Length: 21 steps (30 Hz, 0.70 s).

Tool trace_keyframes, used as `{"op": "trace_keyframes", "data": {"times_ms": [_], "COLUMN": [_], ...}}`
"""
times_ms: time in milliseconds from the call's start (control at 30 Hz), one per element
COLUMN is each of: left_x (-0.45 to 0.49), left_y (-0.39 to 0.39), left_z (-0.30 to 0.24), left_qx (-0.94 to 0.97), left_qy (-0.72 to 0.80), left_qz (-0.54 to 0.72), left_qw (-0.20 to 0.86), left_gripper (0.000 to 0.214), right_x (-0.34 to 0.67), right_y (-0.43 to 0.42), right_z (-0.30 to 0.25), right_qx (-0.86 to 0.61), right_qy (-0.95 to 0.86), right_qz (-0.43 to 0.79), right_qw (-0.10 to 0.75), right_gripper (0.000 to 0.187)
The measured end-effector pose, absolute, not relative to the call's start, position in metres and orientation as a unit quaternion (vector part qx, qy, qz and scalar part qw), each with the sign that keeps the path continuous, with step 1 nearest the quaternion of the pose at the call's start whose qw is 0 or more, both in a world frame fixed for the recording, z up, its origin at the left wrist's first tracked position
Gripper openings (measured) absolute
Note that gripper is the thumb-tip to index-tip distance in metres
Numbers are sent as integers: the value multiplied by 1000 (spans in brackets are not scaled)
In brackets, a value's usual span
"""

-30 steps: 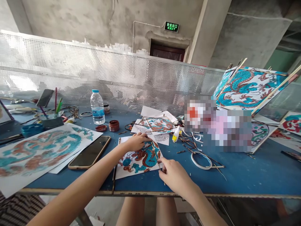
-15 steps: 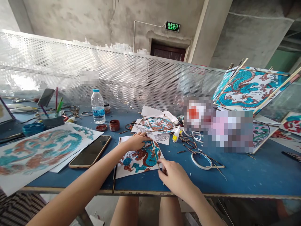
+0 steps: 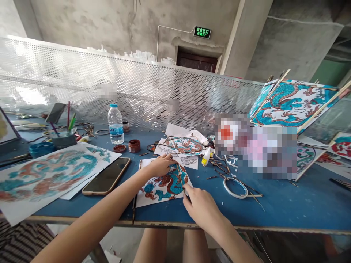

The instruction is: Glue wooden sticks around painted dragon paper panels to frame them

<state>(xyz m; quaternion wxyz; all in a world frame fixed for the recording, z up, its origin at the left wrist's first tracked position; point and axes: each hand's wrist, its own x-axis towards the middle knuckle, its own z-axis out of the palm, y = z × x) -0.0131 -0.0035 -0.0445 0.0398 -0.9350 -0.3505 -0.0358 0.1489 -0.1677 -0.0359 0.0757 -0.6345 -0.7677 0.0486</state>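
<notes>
Right, we've got both hands at opposite ends of one slim stick (image 3: 180, 176), and its line is what matters here. It runs lengthwise from just beside our left fingertips, at the far end, to our right fingertips at the near end, slanting slightly rightward as it comes towards us. Neither wins on closeness: our left hand (image 3: 162, 166) has the far end, our right hand (image 3: 202, 204) the near one. Left fingers lie palm-down over the upper part of the painted sheet (image 3: 160, 195), fairly bunched; we can't tell whether they grip anything. Over on the right, thumb and forefinger sit narrow, close together at the stick's lower end; whether they actually pinch it, we can't make out. And the look of it: thin, brownish, fairly straight, lying over the sheet's right part. Under it, teal and rusty-brown dragon shapes on white. A darker stick (image 3: 134, 210) lies along the sheet's left side, nearer us than our left fingers, and a small yellow-labelled bottle (image 3: 205, 157) sits beyond our right fingers.
</notes>
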Motion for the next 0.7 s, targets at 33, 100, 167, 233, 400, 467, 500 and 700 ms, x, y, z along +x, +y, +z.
{"op": "trace_keyframes", "data": {"times_ms": [33,100,167,233,400,467,500,700], "left_x": [-13,-13,-13,-13,-12,-11,-10,-8], "left_y": [-4,-3,-3,-3,-2,-2,-2,-2], "left_z": [-45,-45,-44,-44,-49,-52,-53,-52], "left_qx": [-935,-935,-935,-936,-935,-931,-930,-929], "left_qy": [-351,-350,-349,-347,-346,-352,-355,-354], "left_qz": [-35,-33,-29,-28,-39,-42,-42,-38], "left_qw": [41,43,47,51,66,80,86,101], "left_gripper": [47,47,47,48,46,46,46,45], "right_x": [149,148,147,146,146,146,146,148], "right_y": [-167,-167,-167,-166,-164,-162,-161,-159], "right_z": [-36,-36,-36,-35,-37,-39,-40,-38], "right_qx": [-635,-637,-638,-640,-643,-645,-646,-644], "right_qy": [-767,-766,-766,-765,-762,-761,-760,-761], "right_qz": [47,43,40,40,43,38,36,46], "right_qw": [74,72,70,64,56,60,61,67], "right_gripper": [25,25,25,26,28,29,29,30]}}
